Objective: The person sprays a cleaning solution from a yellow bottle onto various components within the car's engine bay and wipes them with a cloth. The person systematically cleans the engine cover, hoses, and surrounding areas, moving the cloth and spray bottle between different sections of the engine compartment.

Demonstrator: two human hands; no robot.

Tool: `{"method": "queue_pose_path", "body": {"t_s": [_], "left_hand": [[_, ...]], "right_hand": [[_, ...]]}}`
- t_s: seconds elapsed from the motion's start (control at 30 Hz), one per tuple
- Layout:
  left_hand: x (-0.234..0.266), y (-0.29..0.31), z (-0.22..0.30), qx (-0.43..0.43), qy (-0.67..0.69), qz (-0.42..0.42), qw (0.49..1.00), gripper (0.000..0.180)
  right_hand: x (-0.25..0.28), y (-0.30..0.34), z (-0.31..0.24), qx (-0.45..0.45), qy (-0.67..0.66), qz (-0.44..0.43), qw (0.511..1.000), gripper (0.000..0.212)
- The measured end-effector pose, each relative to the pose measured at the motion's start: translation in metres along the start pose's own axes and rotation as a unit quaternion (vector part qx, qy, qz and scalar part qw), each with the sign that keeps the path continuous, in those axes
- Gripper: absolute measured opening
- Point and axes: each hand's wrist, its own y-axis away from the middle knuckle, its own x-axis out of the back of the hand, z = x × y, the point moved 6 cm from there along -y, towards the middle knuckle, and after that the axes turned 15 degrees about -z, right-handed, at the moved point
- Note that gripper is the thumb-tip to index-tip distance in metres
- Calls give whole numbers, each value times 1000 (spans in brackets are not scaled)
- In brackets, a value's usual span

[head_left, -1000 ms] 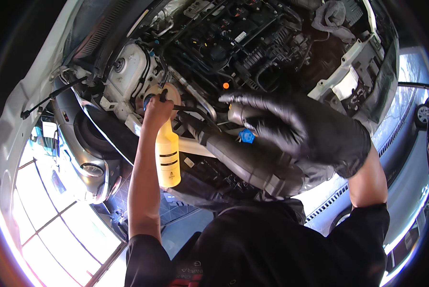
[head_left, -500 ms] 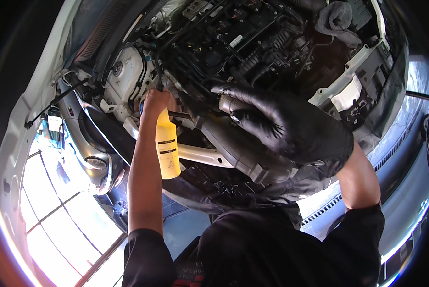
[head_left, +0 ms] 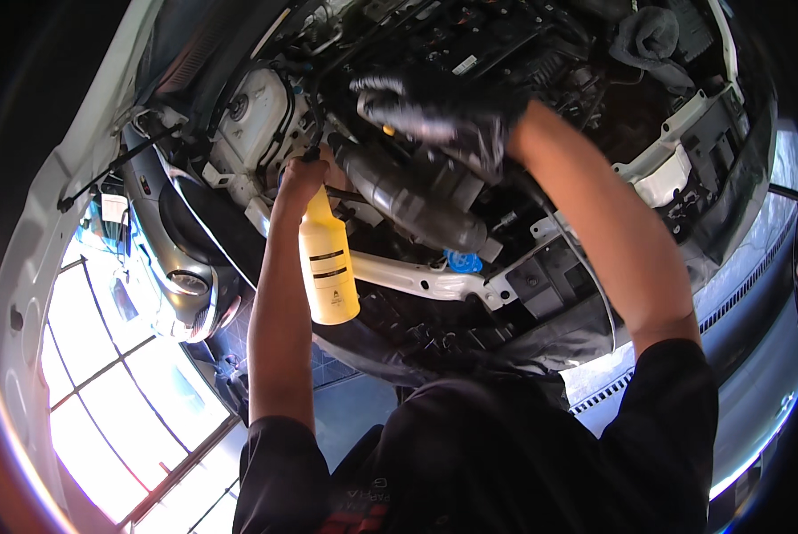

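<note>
Watching my left hand (head_left: 305, 174) clamping its fingers around the neck of the yellow bottle (head_left: 332, 271), hanging by the white bar (head_left: 408, 277). Right hand (head_left: 452, 120) is hovering blurred over the engine (head_left: 501, 52), can't tell its fingers. Work's looking underway; remainder unclear.

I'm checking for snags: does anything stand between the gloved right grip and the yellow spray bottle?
Yes: in this view a dark duct lies between the gloved right grip and the yellow spray bottle. The bare left grip is closed around the bottle's top. Whether the duct rises into the path cannot be told.
</note>
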Motion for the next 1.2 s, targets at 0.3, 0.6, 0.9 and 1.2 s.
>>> {"method": "queue_pose_path", "body": {"t_s": [0.3, 0.6, 0.9, 1.2], "left_hand": [[6, 19, -5, 15, 118, -15, 993, 17], [2, 32, 18, 28, 97, -9, 995, 12], [17, 32, -3, 23, 180, -25, 983, 33], [5, 62, -9, 10, 120, -39, 992, 32]], "right_hand": [[48, -29, -40, 8, 90, -54, 994, 55], [41, -26, -41, 10, 147, -47, 988, 45], [-16, 10, -4, -57, 157, -30, 985, 56], [-15, 74, -20, 6, 175, -65, 982, 49]]}}
